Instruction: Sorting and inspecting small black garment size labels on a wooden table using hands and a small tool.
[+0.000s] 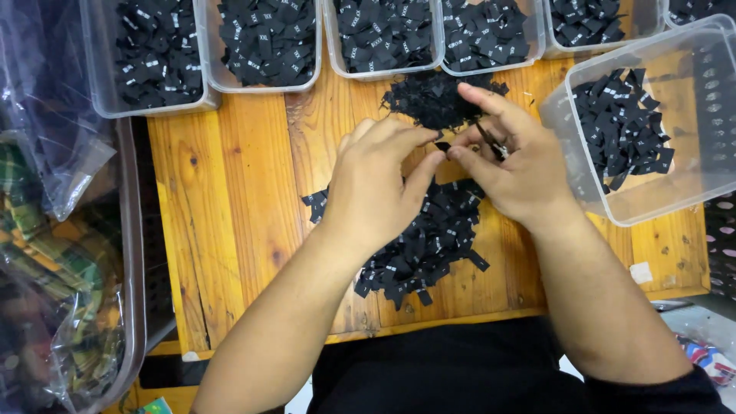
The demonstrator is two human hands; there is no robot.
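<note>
The left hand [376,188] and the right hand [510,165] meet over the middle of the wooden surface [230,199], fingertips nearly touching. Between them they pinch a small black label [442,146]: the left thumb and forefinger close narrowly on it, and the right thumb and forefinger hold its other side. The right hand's remaining fingers are spread, and a dark strip lies across its fingers; what kind of thing that is cannot be made out.

Directly under the hands lies the near pile of labels [429,245], black tags with small white marks, spread loosely toward the person's edge of the surface. Just beyond the hands sits a smaller far pile of labels [433,98], touching the row of bins.

That row of clear plastic bins [268,46] runs along the far edge of the surface, each holding more black tags. To the right of the hands a tilted clear bin [652,199] rests partly on the surface, with tags gathered in its upper part. To the left of the surface stands a clear tub [130,253] holding bagged plaid cloth [46,253].
</note>
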